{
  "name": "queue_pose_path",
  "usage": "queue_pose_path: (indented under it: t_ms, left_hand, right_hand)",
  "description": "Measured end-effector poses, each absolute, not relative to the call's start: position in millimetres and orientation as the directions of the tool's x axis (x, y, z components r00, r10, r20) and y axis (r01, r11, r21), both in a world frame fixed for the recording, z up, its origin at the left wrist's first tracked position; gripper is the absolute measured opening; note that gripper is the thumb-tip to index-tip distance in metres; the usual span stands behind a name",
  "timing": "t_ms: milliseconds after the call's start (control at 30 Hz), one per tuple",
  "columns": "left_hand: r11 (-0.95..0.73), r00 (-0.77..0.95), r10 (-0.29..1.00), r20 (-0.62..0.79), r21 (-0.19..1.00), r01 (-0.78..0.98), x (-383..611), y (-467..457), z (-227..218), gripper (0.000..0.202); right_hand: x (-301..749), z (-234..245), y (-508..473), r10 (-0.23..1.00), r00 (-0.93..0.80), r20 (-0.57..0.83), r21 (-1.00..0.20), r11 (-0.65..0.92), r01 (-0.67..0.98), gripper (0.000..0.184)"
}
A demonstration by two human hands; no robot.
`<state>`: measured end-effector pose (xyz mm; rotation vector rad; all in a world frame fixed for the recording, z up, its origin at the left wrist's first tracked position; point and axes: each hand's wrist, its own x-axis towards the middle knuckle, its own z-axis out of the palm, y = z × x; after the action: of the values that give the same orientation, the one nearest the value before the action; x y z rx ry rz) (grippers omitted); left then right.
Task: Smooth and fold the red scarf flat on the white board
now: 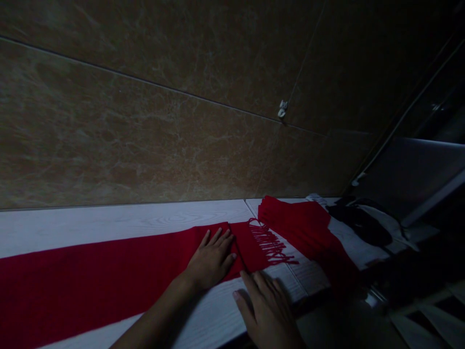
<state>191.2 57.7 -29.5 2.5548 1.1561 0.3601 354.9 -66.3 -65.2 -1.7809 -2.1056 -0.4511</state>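
Observation:
A long red scarf (94,286) lies stretched along the white wood-grain surface, running out of view at the left. Near its right end one layer lies folded over, with a straight edge. Beyond that edge a strip ends in a red fringe (269,245). My left hand (212,259) rests flat on the folded layer, fingers spread. Just right of it, my right hand (267,305) is held at the scarf's near edge, thumb apart from the fingers. Its fingertips are at or very close to the cloth; whether they touch it I cannot tell.
Another red cloth (305,225) lies to the right, hanging over the front edge of the white surface (203,312). Past it are a dark item (363,225) and pale cloth. A brown marbled tile wall (163,121) rises behind, with a small white fitting (282,108).

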Motion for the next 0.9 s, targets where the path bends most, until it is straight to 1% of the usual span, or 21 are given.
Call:
queue_pose_path:
  t_ms: [133, 200, 333, 433, 500, 600, 700, 900]
  left_hand:
    - [-0.620, 0.640, 0.762, 0.102, 0.400, 0.675, 191, 59, -29, 0.059]
    - [-0.616, 0.639, 0.763, 0.096, 0.405, 0.676, 192, 59, -29, 0.060]
    - [-0.592, 0.630, 0.773, 0.070, 0.433, 0.679, 192, 58, -28, 0.062]
    - [-0.589, 0.627, 0.775, 0.080, 0.454, 0.669, 192, 59, -28, 0.061]
    - [-0.593, 0.629, 0.772, 0.093, 0.459, 0.661, 192, 59, -29, 0.060]
    - [-0.596, 0.627, 0.772, 0.100, 0.455, 0.662, 191, 60, -30, 0.061]
    - [-0.608, 0.634, 0.766, 0.105, 0.438, 0.662, 190, 59, -30, 0.062]
    - [-0.642, 0.651, 0.749, 0.119, 0.372, 0.671, 191, 56, -25, 0.061]
  right_hand:
    - [357, -63, -70, 0.888, -0.140, 0.438, -0.028, 0.169, 0.985, 0.042]
    - [356, -63, -71, 0.905, -0.134, 0.405, -0.031, 0.160, 0.987, 0.044]
    - [344, -54, -68, 0.959, -0.102, 0.263, -0.032, 0.114, 0.993, 0.042]
    - [331, -36, -64, 0.990, -0.052, 0.130, -0.062, 0.060, 0.996, 0.039]
    - [326, -28, -63, 0.997, -0.012, 0.073, -0.066, 0.016, 0.998, 0.039]
    - [327, -26, -65, 0.998, 0.009, 0.064, -0.052, -0.006, 0.999, 0.043]
    - [335, -32, -69, 0.996, -0.016, 0.087, -0.051, 0.020, 0.999, 0.049]
    - [339, -33, -71, 0.992, -0.008, 0.126, -0.047, 0.014, 0.999, 0.038]
